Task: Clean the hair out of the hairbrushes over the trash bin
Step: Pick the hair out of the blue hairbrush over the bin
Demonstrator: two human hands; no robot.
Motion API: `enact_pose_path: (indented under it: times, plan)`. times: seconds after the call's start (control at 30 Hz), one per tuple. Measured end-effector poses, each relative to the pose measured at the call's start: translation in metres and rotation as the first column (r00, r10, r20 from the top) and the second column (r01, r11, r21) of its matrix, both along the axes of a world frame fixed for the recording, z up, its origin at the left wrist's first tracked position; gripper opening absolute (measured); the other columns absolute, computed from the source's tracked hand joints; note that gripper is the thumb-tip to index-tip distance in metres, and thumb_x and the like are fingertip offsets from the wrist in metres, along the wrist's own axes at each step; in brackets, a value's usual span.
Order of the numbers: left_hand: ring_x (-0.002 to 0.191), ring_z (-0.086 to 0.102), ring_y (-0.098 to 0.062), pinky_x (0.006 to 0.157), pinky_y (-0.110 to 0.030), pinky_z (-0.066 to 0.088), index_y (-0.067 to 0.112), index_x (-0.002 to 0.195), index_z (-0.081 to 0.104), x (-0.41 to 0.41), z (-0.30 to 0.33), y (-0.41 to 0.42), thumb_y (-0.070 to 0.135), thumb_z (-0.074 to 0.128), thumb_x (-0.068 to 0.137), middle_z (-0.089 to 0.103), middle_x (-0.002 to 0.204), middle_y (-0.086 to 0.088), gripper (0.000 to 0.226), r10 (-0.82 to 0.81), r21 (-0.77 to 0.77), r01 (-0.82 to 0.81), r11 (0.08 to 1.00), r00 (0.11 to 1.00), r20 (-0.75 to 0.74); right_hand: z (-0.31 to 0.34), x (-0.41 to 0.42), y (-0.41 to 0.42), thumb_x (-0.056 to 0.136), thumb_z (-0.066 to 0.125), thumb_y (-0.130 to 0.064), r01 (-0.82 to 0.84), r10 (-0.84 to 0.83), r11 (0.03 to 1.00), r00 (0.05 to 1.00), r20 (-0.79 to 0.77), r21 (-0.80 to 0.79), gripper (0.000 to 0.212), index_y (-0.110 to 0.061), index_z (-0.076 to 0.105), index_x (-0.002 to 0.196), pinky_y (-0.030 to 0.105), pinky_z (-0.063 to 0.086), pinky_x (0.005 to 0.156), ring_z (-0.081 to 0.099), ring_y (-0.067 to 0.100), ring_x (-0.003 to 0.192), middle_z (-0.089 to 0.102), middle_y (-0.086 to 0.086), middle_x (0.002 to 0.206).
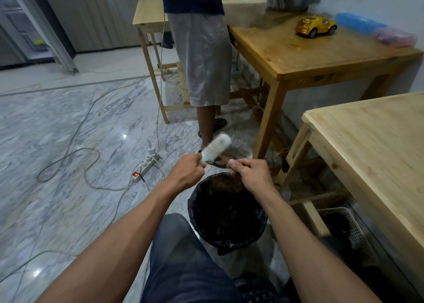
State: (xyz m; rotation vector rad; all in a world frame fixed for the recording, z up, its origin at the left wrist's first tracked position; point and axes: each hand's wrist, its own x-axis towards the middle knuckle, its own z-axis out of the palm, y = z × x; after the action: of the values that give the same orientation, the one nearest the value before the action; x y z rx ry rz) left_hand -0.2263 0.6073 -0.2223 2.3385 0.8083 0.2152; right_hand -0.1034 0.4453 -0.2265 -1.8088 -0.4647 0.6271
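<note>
No legible text or labels anywhere.

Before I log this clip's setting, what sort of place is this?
Probably a room in a home or a small workspace: polished marble floor, plain wooden tables, a toy car, and a power strip with cables on the floor.

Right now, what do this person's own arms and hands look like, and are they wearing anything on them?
Both forearms are bare up to the picture's edge: no sleeves show. The left hand and the right hand wear no gloves, and I see no watch, bracelet or ring. Below them, the lap is in dark blue denim.
</note>
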Motion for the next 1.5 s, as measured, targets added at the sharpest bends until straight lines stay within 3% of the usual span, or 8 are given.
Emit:
enact_pose_path:
  times: [0.2,0.37,0.5,0.73,0.9,1.1,1.3,1.5]
  plan:
    - [0.057,0.041,-0.02,0.058,-0.038,0.032,0.009,0.078,0.061,-0.015,0.001,0.012,0.02,0.052,0.096,0.047,0.064,-0.004,0.023,0.105,-0.266,-0.099,0.959,0.994,0.008,-0.002,0.001,-0.019,0.095,0.072,-0.034,-0.117,0.118,0.988,0.993,0.004,-0.103,0.018,-0.021,0.083,0.101,0.019,0.048,0.076,0.071,0.01,0.098,0.08,-0.007,0.094]
    - [0.053,0.037,-0.016,0.053,-0.03,0.026,0.0,0.08,0.056,-0.005,0.011,-0.003,0.017,0.052,0.1,0.043,0.06,-0.001,0.026,-0.03,-0.086,0.033,0.996,0.999,0.029,0.007,0.001,-0.004,0.093,0.065,-0.041,-0.149,0.141,0.988,0.98,-0.138,-0.051,0.053,-0.022,0.059,0.142,0.026,0.038,0.089,0.051,0.01,0.116,0.059,-0.007,0.132]
    - [0.048,0.036,-0.012,0.05,-0.033,0.025,0.014,0.073,0.05,-0.002,0.013,-0.012,0.014,0.052,0.099,0.043,0.054,0.003,0.025,-0.139,0.039,0.138,0.99,0.99,0.019,0.015,-0.002,0.005,0.09,0.064,-0.059,-0.146,0.156,0.987,0.976,-0.154,0.073,0.044,-0.025,0.076,0.116,0.026,0.048,0.099,0.07,0.003,0.107,0.078,-0.012,0.112]
    - [0.059,0.046,-0.026,0.055,-0.04,0.038,0.011,0.08,0.05,0.002,0.01,-0.016,0.021,0.05,0.094,0.053,0.065,-0.005,0.017,-0.204,0.172,0.209,0.963,0.978,-0.045,0.002,0.0,0.006,0.09,0.077,-0.04,-0.055,0.058,0.998,0.99,-0.127,0.027,0.029,-0.015,0.078,0.075,0.009,0.045,0.053,0.063,-0.002,0.054,0.071,-0.01,0.06]
    - [0.068,0.057,-0.034,0.059,-0.045,0.048,0.01,0.093,0.058,-0.001,-0.004,-0.012,0.028,0.042,0.086,0.062,0.077,-0.013,0.024,-0.153,0.184,0.174,0.967,0.98,-0.126,-0.003,0.002,-0.005,0.092,0.076,-0.038,-0.043,0.039,0.997,0.998,-0.051,-0.07,0.032,-0.019,0.075,0.066,0.024,0.049,0.067,0.063,0.009,0.067,0.072,-0.002,0.068]
    - [0.065,0.052,-0.031,0.054,-0.035,0.032,0.015,0.084,0.046,0.003,-0.011,-0.019,0.019,0.049,0.091,0.048,0.069,-0.001,0.009,-0.164,0.216,0.194,0.957,0.975,-0.149,-0.011,0.01,-0.018,0.095,0.07,-0.037,-0.134,0.135,0.974,0.991,-0.008,-0.185,0.028,-0.015,0.079,0.08,0.027,0.05,0.071,0.067,0.011,0.076,0.073,-0.004,0.074]
    - [0.078,0.057,-0.038,0.06,-0.044,0.043,0.007,0.101,0.05,0.012,-0.01,-0.028,0.024,0.048,0.096,0.059,0.088,-0.015,0.018,-0.195,0.325,0.224,0.919,0.974,-0.119,-0.003,0.011,-0.007,0.084,0.056,-0.079,-0.098,0.073,0.986,0.982,-0.174,-0.139,0.063,-0.021,0.073,0.101,0.037,0.048,0.094,0.067,0.019,0.106,0.073,-0.002,0.11]
    - [0.08,0.058,-0.04,0.063,-0.046,0.047,0.005,0.105,0.053,0.012,-0.007,-0.033,0.025,0.049,0.094,0.061,0.092,-0.018,0.023,-0.202,0.342,0.228,0.912,0.973,-0.112,-0.02,0.01,0.003,0.085,0.08,-0.044,0.005,-0.015,0.998,0.987,-0.157,-0.066,0.039,-0.015,0.075,0.06,0.032,0.054,0.071,0.068,0.019,0.067,0.073,-0.003,0.061]
